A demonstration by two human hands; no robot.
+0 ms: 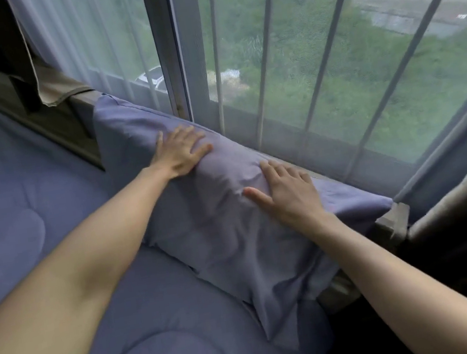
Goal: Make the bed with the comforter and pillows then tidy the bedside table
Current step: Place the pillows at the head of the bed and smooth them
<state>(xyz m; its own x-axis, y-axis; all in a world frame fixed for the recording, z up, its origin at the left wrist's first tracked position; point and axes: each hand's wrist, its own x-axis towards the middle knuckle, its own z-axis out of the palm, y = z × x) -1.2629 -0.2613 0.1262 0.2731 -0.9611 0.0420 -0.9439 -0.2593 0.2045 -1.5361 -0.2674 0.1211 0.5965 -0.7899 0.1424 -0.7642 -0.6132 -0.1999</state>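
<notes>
Straight fingers (201, 151) of both hands are pressing the pillow (227, 224) at the bed's window edge, comforter (43, 193) already lying spread; the bedside table is not showing.

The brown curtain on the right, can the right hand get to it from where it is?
Probably yes. The right hand lies flat on the purple pillow, holding nothing, and the brown curtain hangs just to its right past the pillow's end. Nothing visible stands between them.
</notes>
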